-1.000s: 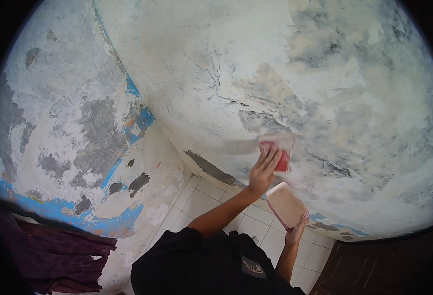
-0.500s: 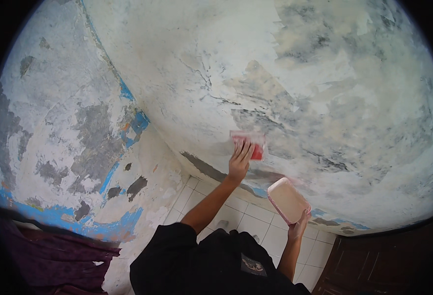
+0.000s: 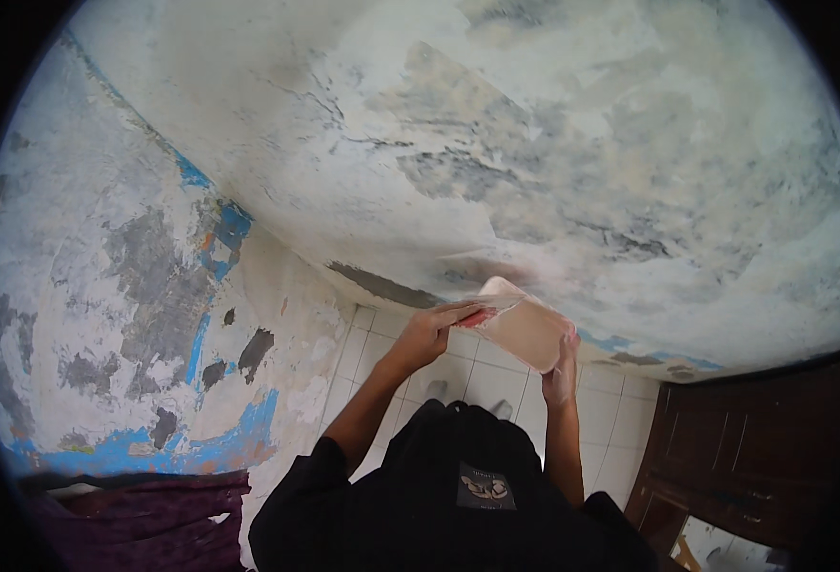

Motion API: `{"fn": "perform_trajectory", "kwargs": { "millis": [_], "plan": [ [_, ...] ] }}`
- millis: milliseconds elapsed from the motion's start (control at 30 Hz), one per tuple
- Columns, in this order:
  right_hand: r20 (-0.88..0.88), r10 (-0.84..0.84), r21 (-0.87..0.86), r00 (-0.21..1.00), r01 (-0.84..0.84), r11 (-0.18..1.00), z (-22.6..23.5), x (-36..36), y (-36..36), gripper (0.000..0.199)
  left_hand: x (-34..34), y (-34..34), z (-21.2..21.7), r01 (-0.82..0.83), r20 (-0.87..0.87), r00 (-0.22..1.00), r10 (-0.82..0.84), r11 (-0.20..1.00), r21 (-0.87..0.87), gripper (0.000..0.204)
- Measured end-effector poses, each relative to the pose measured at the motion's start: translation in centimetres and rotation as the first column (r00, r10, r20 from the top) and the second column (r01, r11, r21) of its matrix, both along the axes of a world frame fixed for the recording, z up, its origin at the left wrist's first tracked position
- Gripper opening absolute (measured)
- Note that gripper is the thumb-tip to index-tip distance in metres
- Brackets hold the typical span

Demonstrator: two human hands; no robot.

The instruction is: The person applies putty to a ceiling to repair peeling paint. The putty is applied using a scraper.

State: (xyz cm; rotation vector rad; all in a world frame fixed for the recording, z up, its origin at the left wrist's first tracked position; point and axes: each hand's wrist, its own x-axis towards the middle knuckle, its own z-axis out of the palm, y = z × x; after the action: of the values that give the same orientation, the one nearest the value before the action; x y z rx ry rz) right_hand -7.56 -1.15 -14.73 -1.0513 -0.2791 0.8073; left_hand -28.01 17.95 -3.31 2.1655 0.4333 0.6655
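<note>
My left hand (image 3: 426, 336) is closed on a red putty spreader (image 3: 478, 317), smeared with pale filler. The spreader lies against the left side of a shallow rectangular tray (image 3: 532, 336) with a pinkish, filler-smeared rim and a pale beige inside. My right hand (image 3: 562, 370) grips this tray by its lower right corner and holds it tilted in front of my chest. Beyond both hands rises a patchy whitish wall (image 3: 534, 162), with grey stains, cracks and smoothed areas. How much filler sits in the tray I cannot tell.
To the left, a second wall (image 3: 143, 315) meets it at a corner, with grey and blue patches. A dark purple cloth (image 3: 153, 520) hangs at lower left. Dark wooden furniture (image 3: 725, 448) stands at lower right. White floor tiles (image 3: 496, 381) show below my arms.
My left hand has drawn the spreader off the wall and brought it down to the tray. The tray has shifted up and left, and the view has moved.
</note>
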Motion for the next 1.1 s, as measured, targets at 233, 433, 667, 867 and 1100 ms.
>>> {"fn": "perform_trajectory", "kwargs": {
  "millis": [233,433,667,867,1100],
  "plan": [
    [-0.061,0.032,-0.129,0.998,-0.04,0.991,1.7,-2.1,1.0,0.047,-0.1,0.8,2.8,0.122,-0.15,0.978,-0.143,0.982,-0.145,0.035],
    [-0.051,0.107,-0.119,0.993,-0.113,0.987,3.8,-3.1,1.3,0.051,1.4,0.7,0.7,0.185,-0.209,0.956,-0.204,0.977,-0.108,0.029],
    [-0.08,0.156,-0.096,0.984,-0.164,0.982,4.7,-3.6,1.4,0.051,3.3,-0.4,-0.8,0.265,-0.426,0.884,-0.192,0.957,0.119,0.026],
    [-0.069,0.161,-0.065,0.985,-0.166,0.984,4.6,-3.1,1.4,0.049,3.6,-0.8,0.9,0.376,-0.442,0.865,-0.238,0.89,0.258,0.027],
    [-0.121,0.144,-0.051,0.982,-0.151,0.987,5.0,-3.1,1.2,0.045,3.7,-1.2,1.1,0.371,-0.418,0.881,-0.22,0.871,0.323,0.025]
  ]
}}
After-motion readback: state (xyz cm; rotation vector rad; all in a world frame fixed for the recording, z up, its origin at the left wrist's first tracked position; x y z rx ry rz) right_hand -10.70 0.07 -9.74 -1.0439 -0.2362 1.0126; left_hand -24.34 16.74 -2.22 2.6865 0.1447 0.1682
